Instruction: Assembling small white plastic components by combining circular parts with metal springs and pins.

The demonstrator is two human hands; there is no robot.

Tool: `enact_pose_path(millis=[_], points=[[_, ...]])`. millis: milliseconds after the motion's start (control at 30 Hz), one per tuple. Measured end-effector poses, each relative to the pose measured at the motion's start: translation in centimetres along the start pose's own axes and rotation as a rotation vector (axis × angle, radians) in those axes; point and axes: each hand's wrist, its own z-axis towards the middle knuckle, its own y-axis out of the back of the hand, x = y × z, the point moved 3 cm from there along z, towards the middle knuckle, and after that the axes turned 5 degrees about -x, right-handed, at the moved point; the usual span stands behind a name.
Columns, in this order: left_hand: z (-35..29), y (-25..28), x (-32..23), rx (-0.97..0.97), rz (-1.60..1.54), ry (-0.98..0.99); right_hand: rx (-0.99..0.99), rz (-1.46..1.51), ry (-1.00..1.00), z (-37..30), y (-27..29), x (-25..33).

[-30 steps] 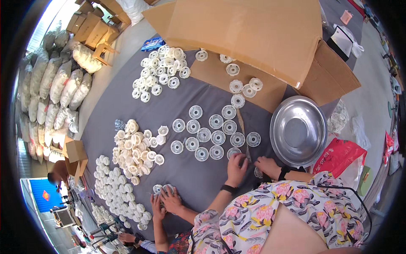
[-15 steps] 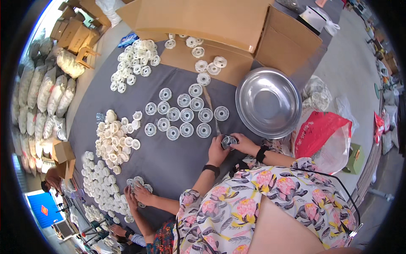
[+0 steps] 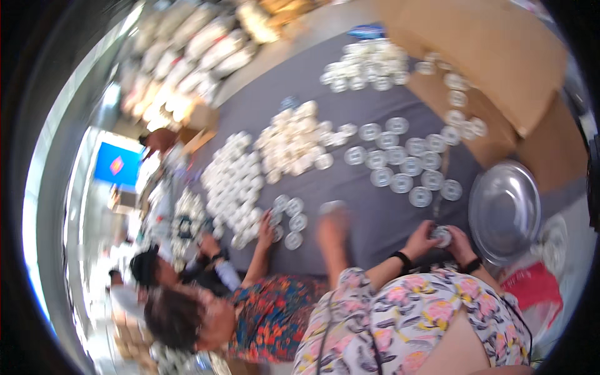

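Observation:
My left hand (image 3: 421,240) and my right hand (image 3: 462,245) are together at the table's near edge, their fingers closed around one round, wheel-like plastic part (image 3: 442,236), pale and greyish. My fingers cover some of it, and motion blur hides its detail. Just beyond my hands lie several clear-white round plastic wheels (image 3: 411,166), spread in a loose group on the grey tablecloth (image 3: 369,234). To the right of my right hand stands a wide metal basin (image 3: 505,212).
Left of me a co-worker in a flowered top (image 3: 275,315) reaches over the table; one blurred hand (image 3: 333,232) is near a pale part. Heaps of cream parts (image 3: 290,140) and white parts (image 3: 234,187) lie farther left. A cardboard box (image 3: 481,56) stands at the far right.
My view has swung left, so the table appears shifted rightward and more of the co-worker shows. The co-worker's nearer hand has moved right, away from the small group of wheels. My hands keep their hold.

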Motion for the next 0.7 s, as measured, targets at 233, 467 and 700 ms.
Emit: enact_pose_path(millis=[233,467,700], points=[[-1.9,1.5,-5.4,0.129,0.352,-0.273,0.005,0.378,-0.124,2.0,-1.0,-3.7],[-0.6,9.2,-1.9,-0.412,0.389,-0.184,0.016,0.103,-0.261,0.3,-2.4,0.2],[-0.8,11.6,2.3,-0.627,0.832,-0.301,-0.039,0.053,-0.216,-0.6,-0.5,0.0]])
